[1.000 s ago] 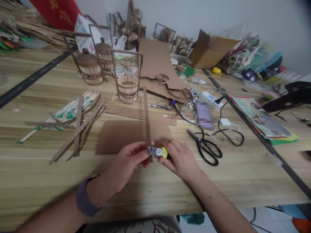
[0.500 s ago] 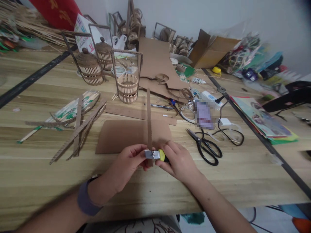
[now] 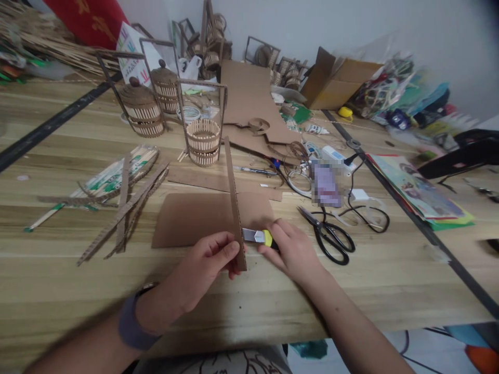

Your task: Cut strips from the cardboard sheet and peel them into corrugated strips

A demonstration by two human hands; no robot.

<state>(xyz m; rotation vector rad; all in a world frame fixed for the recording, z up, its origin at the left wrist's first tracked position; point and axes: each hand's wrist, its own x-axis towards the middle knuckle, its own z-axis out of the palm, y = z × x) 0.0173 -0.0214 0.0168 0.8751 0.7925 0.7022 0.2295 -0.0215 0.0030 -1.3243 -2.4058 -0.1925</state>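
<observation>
A long narrow cardboard strip (image 3: 234,202) is pinched near its lower end between the thumb and fingers of my left hand (image 3: 212,257), its far end pointing away from me. My right hand (image 3: 294,252) is closed around a yellow and black utility knife (image 3: 268,238). The blade points left and its tip meets or lies just behind the strip's right edge; I cannot tell which. Beneath and beyond the strip lies a larger cardboard sheet (image 3: 187,218) with rounded far corners. Black-handled scissors (image 3: 329,236) rest on the table right of my right hand.
Cut cardboard strips (image 3: 125,208) and a packet of sticks (image 3: 117,171) lie at left. Behind stand a small stick bucket (image 3: 203,136) with a tall handle and two lidded ones. A pen (image 3: 255,170), a phone (image 3: 326,182), cables and an open carton (image 3: 339,78) are at right.
The knife has drawn back to the right, so its blade no longer crosses over the strip. The strip's far end has tilted left, with my left hand still pinching it.
</observation>
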